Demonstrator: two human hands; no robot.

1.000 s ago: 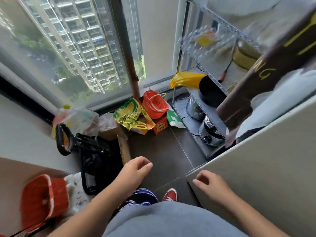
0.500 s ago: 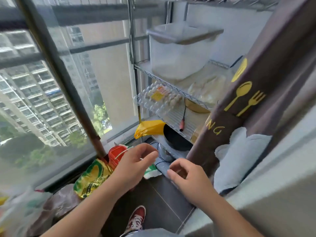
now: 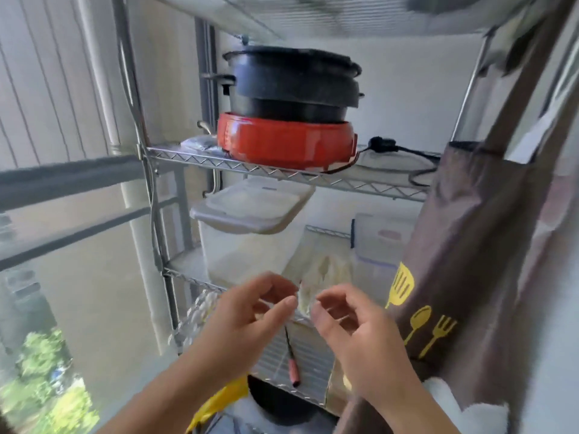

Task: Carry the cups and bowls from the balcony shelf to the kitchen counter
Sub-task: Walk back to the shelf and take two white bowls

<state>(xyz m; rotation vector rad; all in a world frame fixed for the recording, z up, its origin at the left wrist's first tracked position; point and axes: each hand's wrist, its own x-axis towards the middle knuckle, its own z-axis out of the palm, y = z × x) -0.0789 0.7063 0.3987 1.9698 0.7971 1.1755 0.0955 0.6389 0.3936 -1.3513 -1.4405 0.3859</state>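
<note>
Both hands are raised side by side in front of the wire shelf rack [image 3: 282,175], close together but not touching. The left hand [image 3: 247,321] and the right hand [image 3: 354,333] each have loose, half-curled fingers and hold nothing.

Between and below them a red-handled screwdriver [image 3: 293,369] lies on a wire tier. A clear egg tray [image 3: 200,311] is just left of the left hand. Under the wrists are a dark round vessel [image 3: 275,405] and a yellow bag [image 3: 219,399]. Whether any of this is a cup or bowl I cannot tell.

Above the fingertips stands a clear lidded box [image 3: 250,242] with something pale in its lower part, too blurred to name. A second clear box [image 3: 382,245] stands up and to the right. One tier higher, black pots [image 3: 291,86] sit stacked in a red pot [image 3: 285,142], with a black cord [image 3: 404,151] beside it. A brown apron [image 3: 470,277] hangs right of the right hand.

Half a second earlier the hands were lower, over the floor and a shoe. The view has since tipped up and the pot tier has come into sight.
</note>
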